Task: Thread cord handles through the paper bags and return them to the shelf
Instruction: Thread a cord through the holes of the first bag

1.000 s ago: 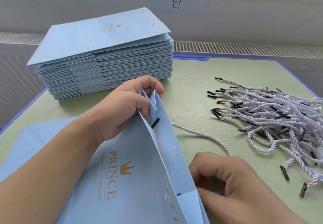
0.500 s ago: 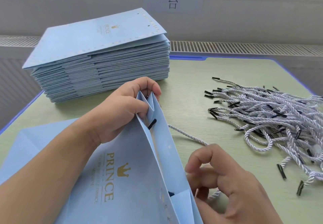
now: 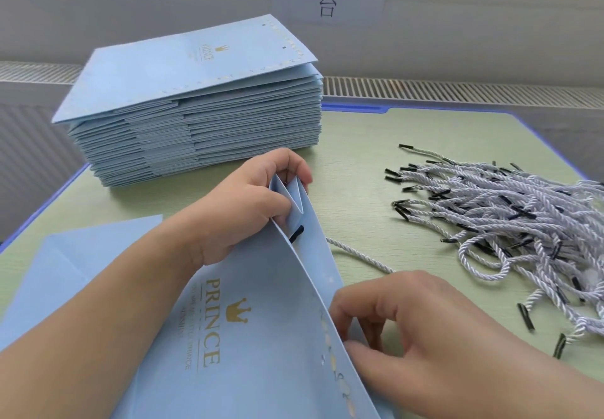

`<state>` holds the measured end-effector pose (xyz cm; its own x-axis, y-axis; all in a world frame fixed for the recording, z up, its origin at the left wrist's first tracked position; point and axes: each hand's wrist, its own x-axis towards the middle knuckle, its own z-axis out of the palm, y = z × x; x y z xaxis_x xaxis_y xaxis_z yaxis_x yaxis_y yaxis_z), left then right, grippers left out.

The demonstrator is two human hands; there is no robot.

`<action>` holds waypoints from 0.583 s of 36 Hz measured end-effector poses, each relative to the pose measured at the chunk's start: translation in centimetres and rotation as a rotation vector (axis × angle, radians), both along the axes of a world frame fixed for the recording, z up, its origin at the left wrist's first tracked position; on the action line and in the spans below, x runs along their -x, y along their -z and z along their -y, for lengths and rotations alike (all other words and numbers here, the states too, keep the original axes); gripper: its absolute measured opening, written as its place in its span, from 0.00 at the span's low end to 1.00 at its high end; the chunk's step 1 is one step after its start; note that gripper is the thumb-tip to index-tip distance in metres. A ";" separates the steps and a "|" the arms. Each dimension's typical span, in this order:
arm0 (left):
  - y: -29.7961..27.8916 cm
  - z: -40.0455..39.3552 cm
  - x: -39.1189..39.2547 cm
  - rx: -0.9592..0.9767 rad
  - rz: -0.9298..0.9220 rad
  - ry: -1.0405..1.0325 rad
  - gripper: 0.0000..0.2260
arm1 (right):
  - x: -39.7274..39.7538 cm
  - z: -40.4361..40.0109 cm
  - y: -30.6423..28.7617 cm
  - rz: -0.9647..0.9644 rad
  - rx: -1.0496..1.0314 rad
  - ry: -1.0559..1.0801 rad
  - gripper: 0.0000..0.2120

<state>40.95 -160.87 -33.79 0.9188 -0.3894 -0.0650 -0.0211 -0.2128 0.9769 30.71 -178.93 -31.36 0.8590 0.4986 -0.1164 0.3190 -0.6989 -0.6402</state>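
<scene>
From the head camera, the left hand (image 3: 251, 202) pinches the folded top corner of a light blue "PRINCE" paper bag (image 3: 248, 337), thumb on the near panel and fingers curled over the gusset fold. That grip seems meant to hold the mouth propped apart so the handle holes can be reached. Just below this hand a black cord tip (image 3: 296, 233) sits between the panels, and its white twisted cord (image 3: 359, 256) trails out beyond the bag toward the right hand (image 3: 425, 330), so one end looks already threaded.

The right hand works at the bag's near edge, fingers bent, thumb and forefinger close together behind the panel; whether they pinch the cord's other end I cannot tell. The left forearm lies across the bag, wrist bent upward.

Beyond the right hand lies a loose pile of cords (image 3: 510, 222). Past the left hand stands a stack of flat bags (image 3: 196, 108) on the green table (image 3: 366, 144).
</scene>
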 end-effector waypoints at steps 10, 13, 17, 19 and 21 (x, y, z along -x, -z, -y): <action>-0.1 0.0 -0.1 -0.015 0.006 -0.029 0.19 | 0.0 0.8 2.8 0.476 -0.262 0.162 0.05; 0.0 0.0 -0.1 -0.020 0.005 -0.030 0.19 | -0.7 0.4 1.4 0.357 -0.403 0.131 0.09; 0.1 -0.2 -0.3 0.019 -0.033 -0.028 0.19 | -3.3 0.3 1.1 0.242 -0.310 0.218 0.13; 0.1 -0.4 -0.3 0.049 -0.057 -0.024 0.19 | -4.7 0.0 1.3 0.136 -0.193 0.198 0.15; 0.0 -0.5 -0.4 0.090 -0.073 -0.014 0.19 | -5.6 -0.5 1.4 -0.108 -0.252 0.160 0.22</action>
